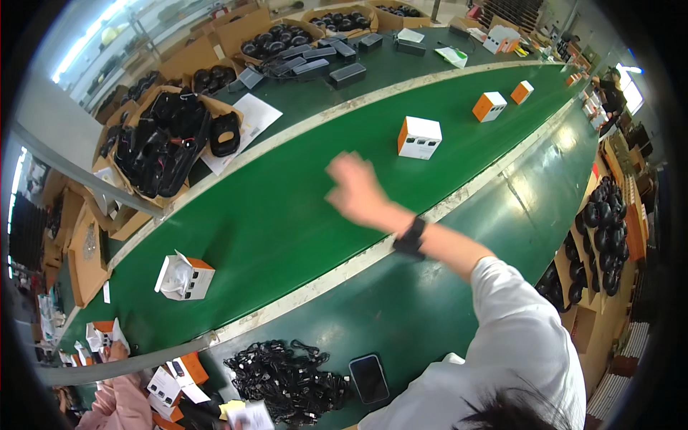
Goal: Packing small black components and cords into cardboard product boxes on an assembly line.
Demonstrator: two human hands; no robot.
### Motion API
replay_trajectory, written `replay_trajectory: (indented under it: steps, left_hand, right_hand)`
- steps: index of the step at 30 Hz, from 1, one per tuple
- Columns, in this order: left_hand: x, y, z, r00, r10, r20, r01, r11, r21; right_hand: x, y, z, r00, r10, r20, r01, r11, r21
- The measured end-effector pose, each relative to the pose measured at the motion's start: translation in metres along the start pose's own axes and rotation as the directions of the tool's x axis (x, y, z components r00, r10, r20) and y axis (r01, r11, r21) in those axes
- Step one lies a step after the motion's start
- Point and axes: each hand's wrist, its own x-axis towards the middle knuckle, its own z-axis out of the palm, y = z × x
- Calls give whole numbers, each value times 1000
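Hand (356,188) is blurred mid-frame over the green conveyor belt (287,215), apparently empty, fingers spread; grip unclear. White-and-orange box (419,137) sits just upper right of it, untouched. Best approach: take the box by its sides. Other hand not visible.

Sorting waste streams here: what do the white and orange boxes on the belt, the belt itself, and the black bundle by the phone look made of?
The white and orange box nearest the right hand looks like printed cardboard: crisp folded edges, matte faces. The open box shows a flap, likely the same. The belt seems matte green rubber or plastic. The black bundle looks like plastic-sheathed cables, slightly glossy.
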Motion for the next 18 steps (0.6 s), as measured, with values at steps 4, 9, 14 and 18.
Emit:
replay_trajectory:
  steps: [4, 9, 14, 18]
  left_hand:
    - [8, -71, 25, 999, -50, 20, 53, 974, -222]
    - [10, -128, 58, 987, -161, -13, 128, 830, -544]
    - [-57, -215, 70, 907, -419, -49, 216, 560, -800]
    - [-190, -311, 68, 711, -694, -117, 130, 292, -947]
  right_hand:
    - [-9, 179, -27, 955, 207, -214, -282, 859, -427]
    - [-36, 200, -16, 960, 274, -58, -272, 867, -418]
    - [-14, 194, -34, 876, 459, 147, -393, 857, -333]
    - [-18, 215, -40, 922, 334, 198, -229, 880, -416]
